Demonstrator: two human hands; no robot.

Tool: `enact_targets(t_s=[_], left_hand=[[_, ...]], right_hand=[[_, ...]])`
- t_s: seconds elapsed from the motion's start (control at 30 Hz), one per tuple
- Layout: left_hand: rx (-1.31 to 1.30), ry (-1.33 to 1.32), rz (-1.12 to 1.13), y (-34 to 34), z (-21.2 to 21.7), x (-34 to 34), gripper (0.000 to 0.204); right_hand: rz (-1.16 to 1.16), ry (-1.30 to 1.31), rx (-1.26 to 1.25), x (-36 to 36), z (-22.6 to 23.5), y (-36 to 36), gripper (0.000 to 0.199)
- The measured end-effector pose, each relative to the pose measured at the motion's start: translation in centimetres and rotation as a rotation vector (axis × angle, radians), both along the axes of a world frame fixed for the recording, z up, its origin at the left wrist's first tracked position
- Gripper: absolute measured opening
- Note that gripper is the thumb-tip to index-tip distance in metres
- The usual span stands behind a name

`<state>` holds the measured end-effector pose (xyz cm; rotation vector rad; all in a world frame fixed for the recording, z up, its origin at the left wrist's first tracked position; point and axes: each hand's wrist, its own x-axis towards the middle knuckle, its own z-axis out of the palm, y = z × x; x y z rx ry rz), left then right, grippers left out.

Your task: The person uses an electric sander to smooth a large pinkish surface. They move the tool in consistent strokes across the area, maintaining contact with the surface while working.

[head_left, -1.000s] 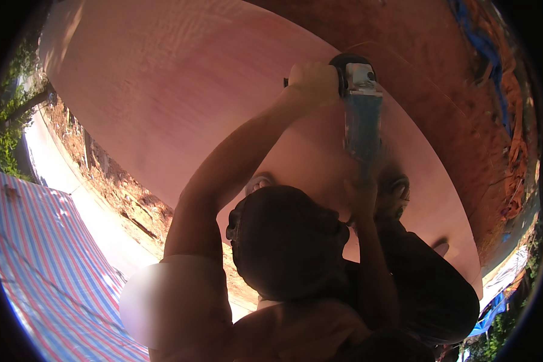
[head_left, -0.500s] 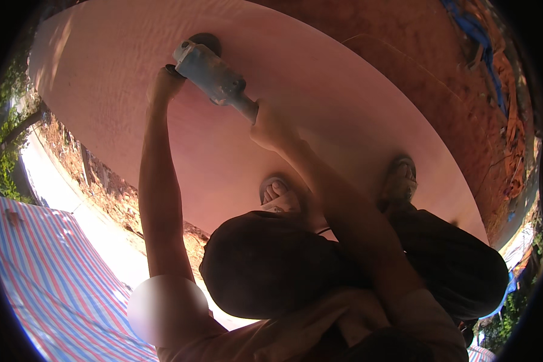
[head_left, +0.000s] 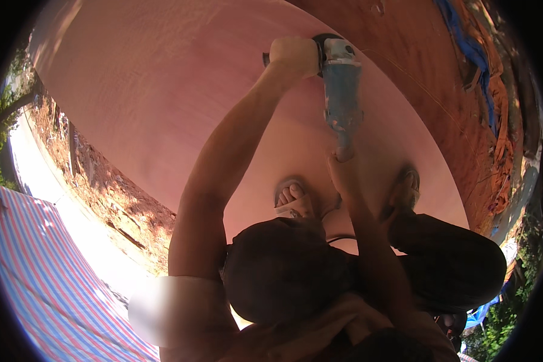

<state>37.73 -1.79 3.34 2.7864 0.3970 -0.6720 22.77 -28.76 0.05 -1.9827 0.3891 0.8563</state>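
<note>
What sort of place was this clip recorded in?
Probably an outdoor work yard or building site: a grinder-like power tool is held over a large pinkish panel, a striped sheet spreads at lower left, and green foliage shows near the edges.

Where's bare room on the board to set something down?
Widest bare patch: the pink board left of the left forearm. Smaller: between the power tool and the board's right edge. Crowded: around the feet and right hand.

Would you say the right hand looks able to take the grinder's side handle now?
Probably not: the left hand grips the side handle, and the right hand holds the grinder by its rear grip.
</note>
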Motion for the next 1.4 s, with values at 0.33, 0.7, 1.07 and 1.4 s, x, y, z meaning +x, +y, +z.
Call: enact_targets(t_s=[0.33,0.7,1.07,1.4], left_hand=[[-0.026,0.008,0.173,3.0,-1.0,-2.5,0.023],[0.027,0.056,0.389,18.5,-2.2,-2.2,0.039],[0.020,0.074,0.074,3.8,-0.6,-0.9,0.027],[0.012,0.201,0.443,18.2,-2.6,-1.9,0.035]], right_hand=[[0.369,-0.148,-0.081,3.3,-0.6,-0.4,0.025],[0.601,-0.178,-0.061,9.1,1.7,15.2,0.031],[0.274,-0.034,-0.142,2.4,-1.5,2.6,0.026],[0.587,-0.257,-0.036,8.2,0.9,14.1,0.029]])
